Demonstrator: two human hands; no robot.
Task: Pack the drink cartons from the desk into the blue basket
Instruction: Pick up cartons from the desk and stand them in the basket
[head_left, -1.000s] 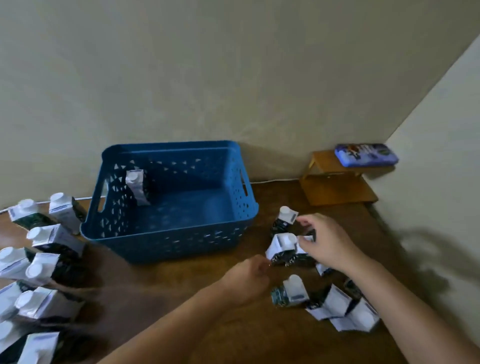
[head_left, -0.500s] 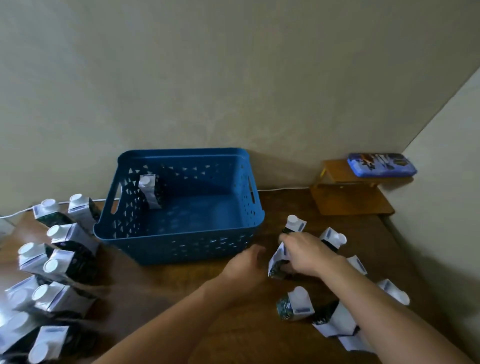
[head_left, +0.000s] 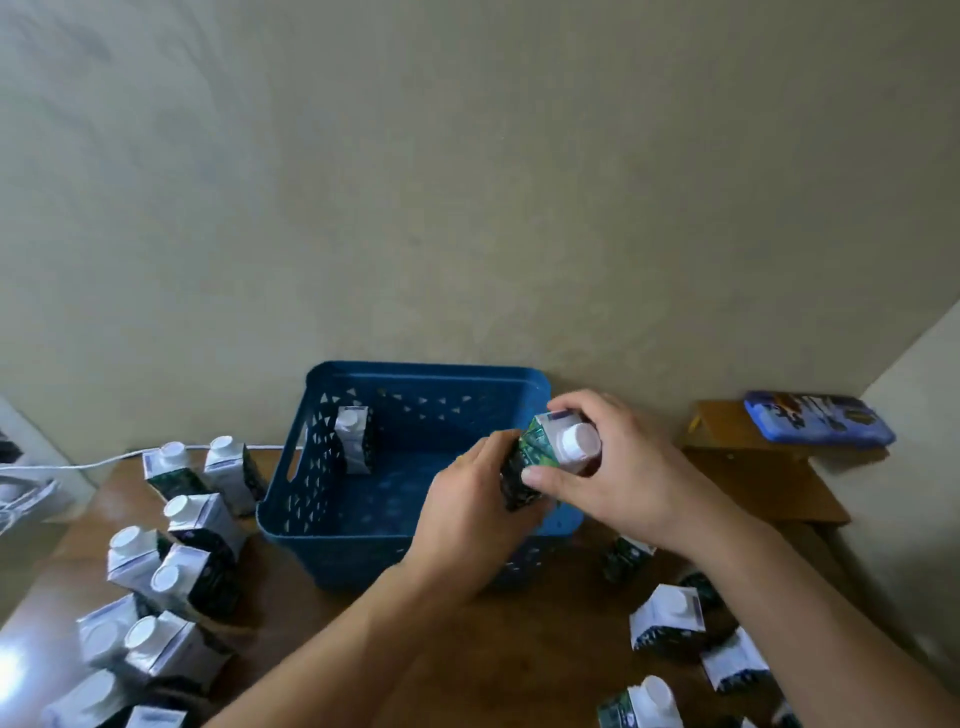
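Nearest to us, at the bottom edge, drink cartons lie scattered on a brown wooden desk (head_left: 467, 670). A loose group of cartons on the right (head_left: 667, 618) sits tipped at odd angles; a denser cluster of cartons on the left (head_left: 171, 577) stands mostly upright. Each carton is small, with a white sloped top, a round white screw cap and dark green printed sides.

Above these we see two bare forearms reaching forward. The left hand (head_left: 467, 514) and the right hand (head_left: 618, 473) meet over the front right corner of the blue basket (head_left: 322, 514), both wrapped around one held carton (head_left: 545, 457). It is tilted, cap pointing toward us and to the right, its green side facing left. The left hand's fingers curl around the dark lower body; the right hand's fingers close over the top, thumb pressed on the green side. The carton hangs in the air, above the basket's rim.

The basket is a rectangular blue plastic one, its walls pierced with small triangular holes. Inside, one carton in the basket (head_left: 353, 439) stands upright against the back left wall — the rest of the floor shows bare blue.

Farther right, a small wooden stand (head_left: 753, 467) carries a blue printed case (head_left: 818, 426). A white cable (head_left: 93, 462) trails along the desk's left rear edge. Behind everything rises a plain beige wall (head_left: 467, 182), meeting a second wall at the right corner.
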